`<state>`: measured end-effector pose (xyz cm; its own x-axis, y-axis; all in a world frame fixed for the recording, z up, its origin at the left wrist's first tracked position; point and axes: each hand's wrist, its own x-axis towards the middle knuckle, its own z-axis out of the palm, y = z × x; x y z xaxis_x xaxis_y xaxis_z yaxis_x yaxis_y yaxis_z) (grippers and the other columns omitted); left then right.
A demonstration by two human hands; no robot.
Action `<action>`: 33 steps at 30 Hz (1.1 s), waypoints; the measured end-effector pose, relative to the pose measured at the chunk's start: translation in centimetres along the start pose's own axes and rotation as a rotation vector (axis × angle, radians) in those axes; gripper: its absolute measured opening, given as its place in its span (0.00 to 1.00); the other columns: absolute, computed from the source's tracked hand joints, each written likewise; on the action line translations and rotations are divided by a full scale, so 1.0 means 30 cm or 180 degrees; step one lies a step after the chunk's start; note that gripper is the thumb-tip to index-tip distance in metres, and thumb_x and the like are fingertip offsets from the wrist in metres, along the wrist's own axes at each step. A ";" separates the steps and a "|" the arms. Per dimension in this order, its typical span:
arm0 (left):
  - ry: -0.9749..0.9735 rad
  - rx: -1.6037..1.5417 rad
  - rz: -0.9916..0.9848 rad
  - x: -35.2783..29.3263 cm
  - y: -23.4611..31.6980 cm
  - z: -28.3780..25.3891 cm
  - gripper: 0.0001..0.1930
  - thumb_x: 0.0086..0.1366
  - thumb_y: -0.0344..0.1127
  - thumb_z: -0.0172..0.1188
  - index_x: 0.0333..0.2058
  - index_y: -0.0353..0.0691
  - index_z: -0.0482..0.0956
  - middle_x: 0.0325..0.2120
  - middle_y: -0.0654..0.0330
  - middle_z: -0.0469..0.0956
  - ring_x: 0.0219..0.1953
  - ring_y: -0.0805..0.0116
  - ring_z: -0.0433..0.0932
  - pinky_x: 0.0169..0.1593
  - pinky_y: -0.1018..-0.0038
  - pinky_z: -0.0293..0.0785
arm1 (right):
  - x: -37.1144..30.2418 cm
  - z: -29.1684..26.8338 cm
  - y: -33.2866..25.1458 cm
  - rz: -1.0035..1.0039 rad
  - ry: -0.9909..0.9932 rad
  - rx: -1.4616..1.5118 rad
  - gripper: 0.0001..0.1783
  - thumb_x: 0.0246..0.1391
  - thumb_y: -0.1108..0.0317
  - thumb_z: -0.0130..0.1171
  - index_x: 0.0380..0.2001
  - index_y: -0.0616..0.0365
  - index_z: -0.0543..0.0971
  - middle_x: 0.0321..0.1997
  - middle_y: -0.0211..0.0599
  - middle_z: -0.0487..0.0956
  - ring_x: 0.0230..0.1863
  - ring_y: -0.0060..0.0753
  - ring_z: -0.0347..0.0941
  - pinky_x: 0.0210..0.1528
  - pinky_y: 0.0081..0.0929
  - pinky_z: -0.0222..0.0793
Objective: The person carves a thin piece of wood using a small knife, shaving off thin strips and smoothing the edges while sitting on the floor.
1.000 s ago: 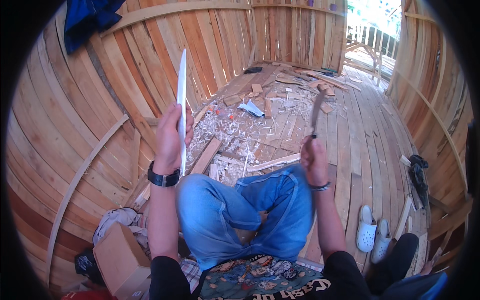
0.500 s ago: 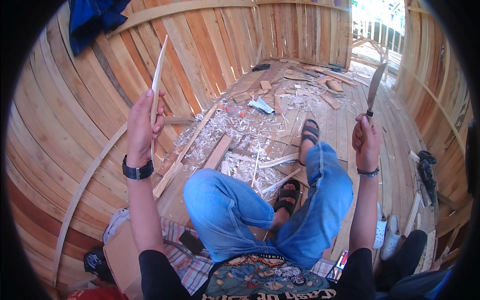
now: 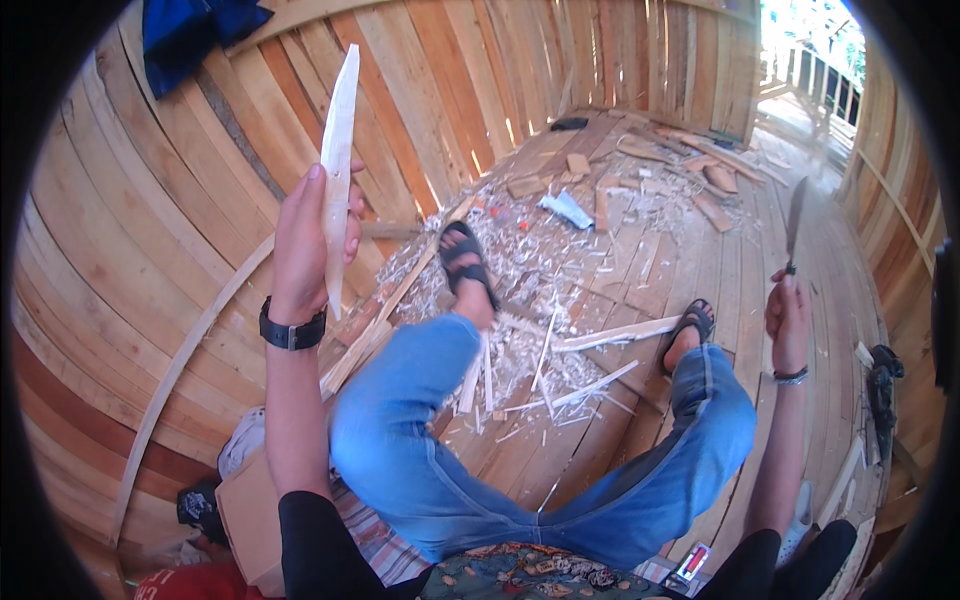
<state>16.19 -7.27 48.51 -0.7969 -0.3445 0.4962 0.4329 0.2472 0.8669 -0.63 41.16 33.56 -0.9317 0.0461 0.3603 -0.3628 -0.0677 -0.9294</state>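
Note:
My left hand (image 3: 312, 235) is closed around a pale, flat piece of wood (image 3: 340, 140) carved to a long pointed blade shape. Its tip points up and its narrow end hangs below my palm. Out to the right, my right hand (image 3: 788, 318) grips the handle of a knife (image 3: 796, 222), blade upright and well apart from the wood. The handle is mostly hidden in my fist. Between my arms my legs (image 3: 420, 430) are spread, with black sandals (image 3: 467, 262) on the feet.
Wood shavings (image 3: 520, 260) and thin offcuts (image 3: 615, 335) litter the plank floor. Boards (image 3: 715, 170) lie in a heap by the far wall, near a bright doorway (image 3: 810, 60). A cardboard box (image 3: 250, 525) stands at my lower left, and a lighter-like packet (image 3: 690, 565) lies near my right hip.
My legs have uncrossed and spread apart. The carved wood has turned to show its broad face. The knife hand now appears farther right and lower, still gripping the knife.

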 end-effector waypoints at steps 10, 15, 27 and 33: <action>0.0051 0.0054 -0.0853 0.076 -0.271 -0.090 0.23 0.75 0.47 0.32 0.48 0.34 0.70 0.17 0.64 0.69 0.10 0.80 0.61 0.13 0.84 0.57 | 0.261 0.257 -0.013 -0.0017 -0.0554 -0.0181 0.18 0.67 0.50 0.43 0.40 0.53 0.73 0.18 0.16 0.59 0.14 0.07 0.50 0.13 0.11 0.42; -0.0018 -0.0043 -0.1217 0.112 -0.416 -0.132 0.24 0.75 0.46 0.31 0.47 0.33 0.71 0.17 0.63 0.70 0.10 0.79 0.63 0.14 0.83 0.61 | 0.364 0.484 -0.032 -0.0005 -0.0934 -0.0230 0.18 0.66 0.48 0.45 0.39 0.52 0.73 0.19 0.16 0.61 0.16 0.07 0.52 0.14 0.10 0.43; -0.1239 -0.0876 -0.1487 0.226 -0.560 0.206 0.19 0.75 0.46 0.35 0.45 0.37 0.67 0.17 0.63 0.66 0.13 0.76 0.65 0.15 0.80 0.62 | 0.315 0.827 0.103 -0.1353 -0.1504 -0.2441 0.18 0.58 0.56 0.56 0.41 0.58 0.69 0.23 0.48 0.75 0.27 0.54 0.74 0.28 0.45 0.68; -0.1638 -0.1354 -0.1902 0.234 -0.673 0.264 0.19 0.75 0.47 0.34 0.36 0.38 0.66 0.14 0.63 0.63 0.10 0.74 0.62 0.14 0.79 0.62 | 0.292 0.790 0.207 -0.1395 -0.1716 -0.2792 0.19 0.57 0.51 0.57 0.37 0.56 0.70 0.24 0.46 0.76 0.28 0.51 0.76 0.28 0.42 0.70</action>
<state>-1.48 -7.51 34.12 -0.9854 0.1659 -0.0380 -0.0770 -0.2353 0.9689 -11.48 17.52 32.83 -0.6899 -0.5589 0.4602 -0.7213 0.5846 -0.3714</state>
